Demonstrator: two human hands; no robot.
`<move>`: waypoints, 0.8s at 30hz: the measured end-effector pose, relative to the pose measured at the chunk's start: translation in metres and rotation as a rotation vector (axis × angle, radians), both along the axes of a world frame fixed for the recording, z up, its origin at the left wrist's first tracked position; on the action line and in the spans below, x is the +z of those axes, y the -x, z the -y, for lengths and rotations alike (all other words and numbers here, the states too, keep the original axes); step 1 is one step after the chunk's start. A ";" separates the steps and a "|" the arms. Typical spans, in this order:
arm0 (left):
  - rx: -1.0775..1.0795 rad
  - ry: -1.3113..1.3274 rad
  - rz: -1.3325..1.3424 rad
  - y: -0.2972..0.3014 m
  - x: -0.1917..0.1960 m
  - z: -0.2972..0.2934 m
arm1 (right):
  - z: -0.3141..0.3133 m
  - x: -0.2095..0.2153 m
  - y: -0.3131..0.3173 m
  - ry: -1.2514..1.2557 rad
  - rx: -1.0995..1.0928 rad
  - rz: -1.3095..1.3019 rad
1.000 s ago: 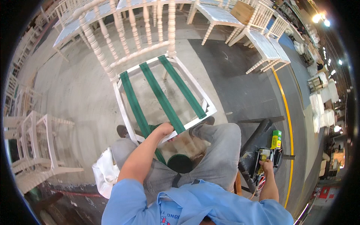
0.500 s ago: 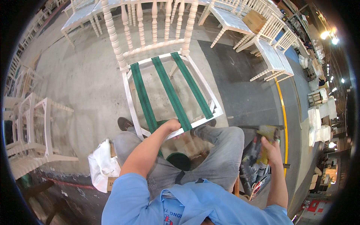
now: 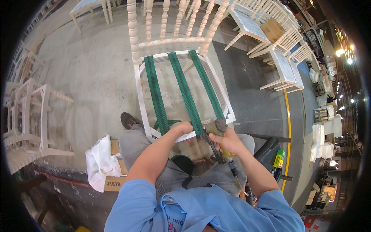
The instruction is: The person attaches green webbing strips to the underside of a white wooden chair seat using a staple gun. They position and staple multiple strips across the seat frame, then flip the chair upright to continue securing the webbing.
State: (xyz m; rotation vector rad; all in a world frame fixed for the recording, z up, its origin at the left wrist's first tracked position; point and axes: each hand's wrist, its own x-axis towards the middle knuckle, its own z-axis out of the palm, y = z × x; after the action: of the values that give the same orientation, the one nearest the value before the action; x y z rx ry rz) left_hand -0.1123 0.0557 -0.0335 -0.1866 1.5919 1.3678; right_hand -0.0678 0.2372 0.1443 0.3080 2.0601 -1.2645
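In front of me stands a chair with a white seat frame and a pale turned-spindle back. Three green webbing straps run from back to front across its open seat. At the front rail, my left hand is closed beside the middle strap, gripping the webbing there; its fingertips are hidden under the rail. My right hand is wrapped around a yellow-bodied air staple gun with a hose at its lower end. The gun's head is at the front rail, right by the middle strap's end. A dark green round shape shows between my legs.
White cloth lies over a cardboard box at my left. On my right is a dark holder with a green and yellow packet. Unfinished chairs stand left; covered-seat chairs stand at the far right.
My right hand has brought the staple gun from the dark holder on my right to the chair's front rail. My left hand stays at the rail; the view has shifted slightly.
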 end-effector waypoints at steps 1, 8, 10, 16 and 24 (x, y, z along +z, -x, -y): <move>0.005 -0.005 0.004 0.000 0.000 -0.001 | -0.001 -0.004 0.001 -0.004 0.003 -0.002; 0.014 0.027 0.002 -0.001 0.007 -0.002 | 0.001 -0.017 -0.002 -0.099 0.023 -0.009; 0.043 0.011 0.010 0.001 0.006 -0.001 | 0.002 -0.018 -0.003 -0.093 0.012 -0.008; 0.000 0.022 0.024 0.003 0.006 0.000 | 0.008 -0.020 -0.005 -0.103 0.051 0.010; -0.003 -0.002 0.030 -0.001 0.006 -0.007 | 0.011 -0.022 -0.017 -0.034 -0.016 0.020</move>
State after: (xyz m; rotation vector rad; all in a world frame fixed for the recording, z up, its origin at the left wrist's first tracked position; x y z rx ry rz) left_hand -0.1113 0.0624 -0.0275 -0.2023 1.5655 1.3579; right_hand -0.0511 0.2266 0.1223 0.3524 2.0676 -1.2324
